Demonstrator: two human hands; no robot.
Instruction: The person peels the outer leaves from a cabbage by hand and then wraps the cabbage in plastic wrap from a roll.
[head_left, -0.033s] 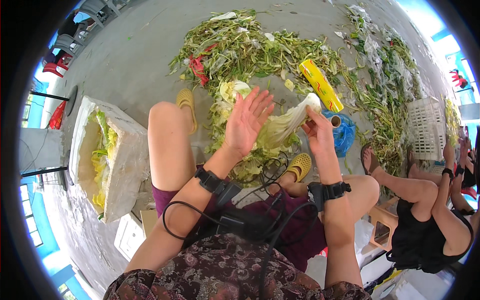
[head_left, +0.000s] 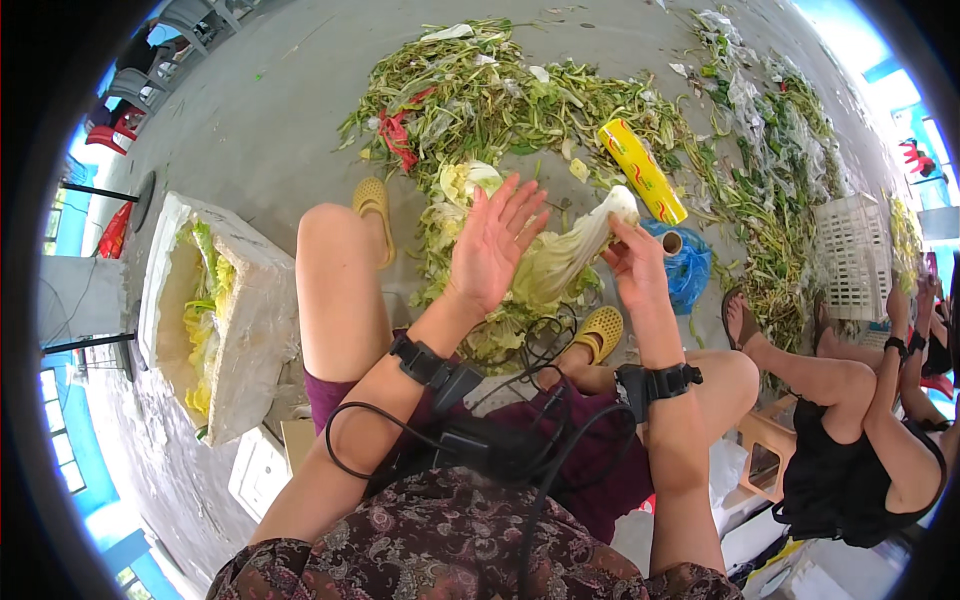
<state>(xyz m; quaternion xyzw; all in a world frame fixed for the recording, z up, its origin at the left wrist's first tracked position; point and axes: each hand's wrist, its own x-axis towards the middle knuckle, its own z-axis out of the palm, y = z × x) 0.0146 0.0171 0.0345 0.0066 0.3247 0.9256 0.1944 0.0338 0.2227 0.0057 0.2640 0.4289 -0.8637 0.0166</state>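
My right hand pinches a pale cabbage leaf near its thick white stem end. The leaf's frilled part hangs down to the left, toward the space between my hands. My left hand is held up with the palm showing and fingers stretched out, holding nothing. Below and behind the hands, a heap of loose cabbage leaves lies on the floor between my feet. Whether my left hand touches the leaf's edge I cannot tell. Black bands with cables sit on both my wrists.
A white foam box with yellow-green leaves stands at left. Ahead spreads a pile of vegetable trimmings. A yellow roll and a blue plastic bag lie beyond my right hand. A white crate and a seated co-worker are at right.
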